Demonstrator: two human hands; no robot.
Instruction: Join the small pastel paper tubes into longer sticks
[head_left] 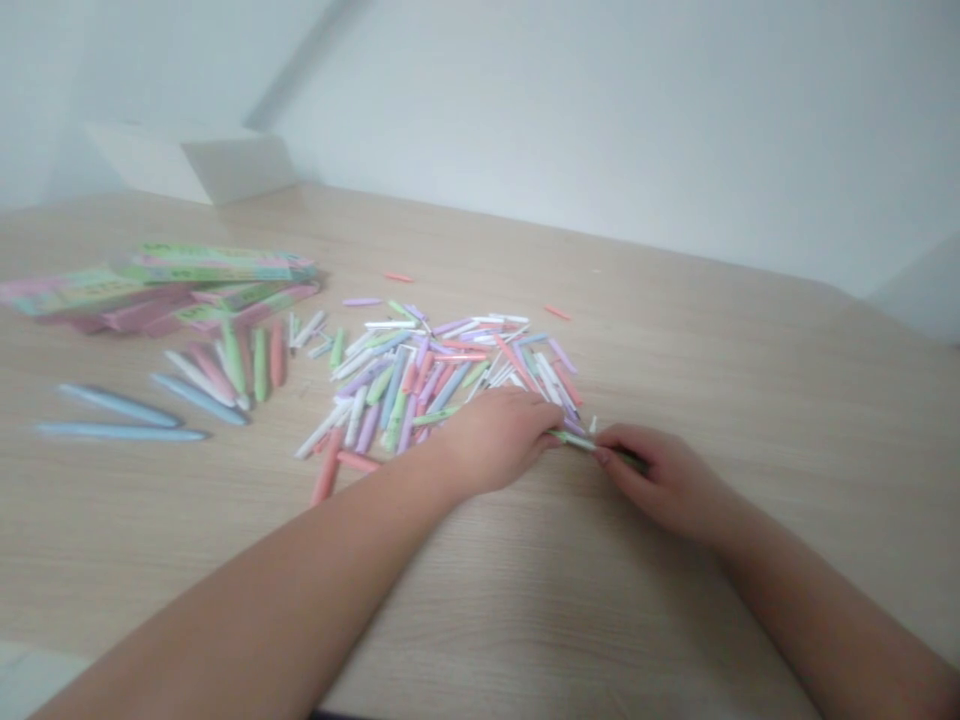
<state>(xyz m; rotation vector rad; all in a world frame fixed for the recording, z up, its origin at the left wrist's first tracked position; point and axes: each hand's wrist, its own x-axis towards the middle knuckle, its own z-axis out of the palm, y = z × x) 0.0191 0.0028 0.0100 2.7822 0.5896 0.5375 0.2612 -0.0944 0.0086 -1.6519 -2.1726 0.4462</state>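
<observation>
Tabletop (780,400): pale wood grain. White box (240,168) at far left; printed cartons (225,264) stacked nearer. Heap of pastel pen parts (391,400) at centre; pastel pens (260,365) to its left. Hands at heap's near right edge: left hand (506,440) and right hand (667,480) pinch opposite ends of slim pen piece (577,441), between them. Detail blurred.

I see my left forearm (300,595) reaching up from the lower left, bare and nearly straight through the wrist, and my right forearm (817,605) angling in from the lower right. My left hand (504,440) is back up, fingers curled toward the right hand (670,482), whose thumb and index finger close in a pinch. The fingertips face each other, near but apart; blur leaves my left thumb's exact position uncertain.
</observation>
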